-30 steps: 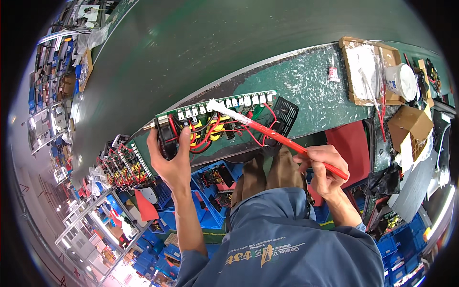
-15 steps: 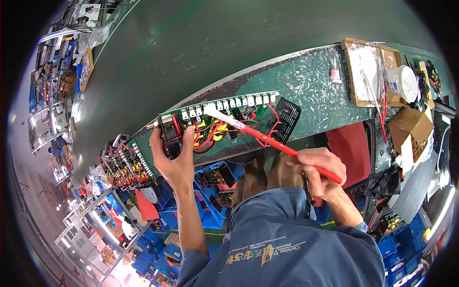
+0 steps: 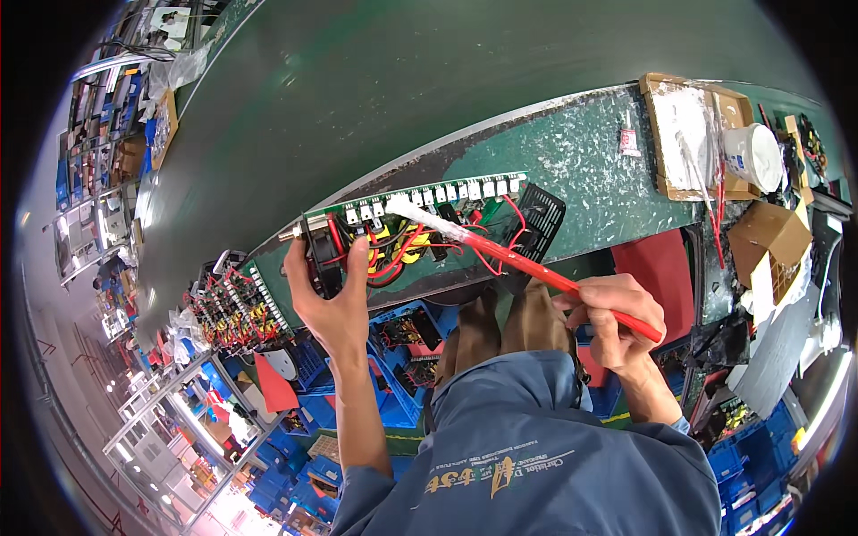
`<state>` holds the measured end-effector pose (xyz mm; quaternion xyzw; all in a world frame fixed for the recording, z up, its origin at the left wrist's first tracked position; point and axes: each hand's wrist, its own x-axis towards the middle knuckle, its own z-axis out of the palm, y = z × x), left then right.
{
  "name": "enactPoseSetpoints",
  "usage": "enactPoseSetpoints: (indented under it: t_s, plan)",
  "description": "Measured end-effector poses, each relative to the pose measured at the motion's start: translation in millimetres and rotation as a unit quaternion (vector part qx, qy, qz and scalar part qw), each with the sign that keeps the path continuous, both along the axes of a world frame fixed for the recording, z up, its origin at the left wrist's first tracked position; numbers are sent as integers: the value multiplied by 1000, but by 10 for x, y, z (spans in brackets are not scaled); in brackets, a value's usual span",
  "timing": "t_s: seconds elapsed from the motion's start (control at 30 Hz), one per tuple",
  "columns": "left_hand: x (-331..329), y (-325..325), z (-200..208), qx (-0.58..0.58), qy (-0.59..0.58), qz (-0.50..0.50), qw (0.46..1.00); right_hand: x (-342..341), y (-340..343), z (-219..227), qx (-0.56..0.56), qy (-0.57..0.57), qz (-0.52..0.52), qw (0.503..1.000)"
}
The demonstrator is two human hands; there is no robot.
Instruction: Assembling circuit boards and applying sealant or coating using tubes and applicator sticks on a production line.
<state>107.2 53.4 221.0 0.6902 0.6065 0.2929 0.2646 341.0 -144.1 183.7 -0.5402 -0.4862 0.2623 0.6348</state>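
Note:
My left hand [image 3: 332, 299] is closed around the black fan end of a circuit board assembly [image 3: 416, 246], thumb on one side and fingers on the other. The assembly carries yellow coils, red and black wires and a row of white-faced components [image 3: 451, 192] along its far edge. A black slotted end panel [image 3: 539, 223] sits at its right end. My right hand [image 3: 621, 317] grips a red-handled brush [image 3: 536, 270] slantwise. White paste coats the brush tip, which lies at the component row toward its left part; exact contact is hard to make out.
On the right, a cardboard tray [image 3: 654, 134] smeared with white paste holds a white tub [image 3: 753, 156]. A small tube [image 3: 629, 141] lies on the green bench [image 3: 572, 143]. Several similar boards [image 3: 237, 308] stand at left. Blue crates [image 3: 398, 402] are below the bench edge.
My right hand and the brush have shifted slightly right and down, the tip moving a little along the component row. The assembly and my left hand have moved slightly right.

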Motion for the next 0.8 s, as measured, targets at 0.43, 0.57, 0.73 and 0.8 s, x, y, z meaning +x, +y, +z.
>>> enactPoseSetpoints:
  t_s: [0.43,0.57,0.73,0.8]
  plan:
    - [-7,-42,-14,26,8,-12,1000,-8,-2,60,-6,25,-9,1000]
    - [21,-53,-10,25,1,-14,1000,-22,-8,54,6,30,2,1000]
    - [61,-85,27,16,7,-10,1000,-37,135,109,44,0,15,999]
    - [41,-82,31,22,8,-18,1000,-20,126,124,47,-8,24,999]
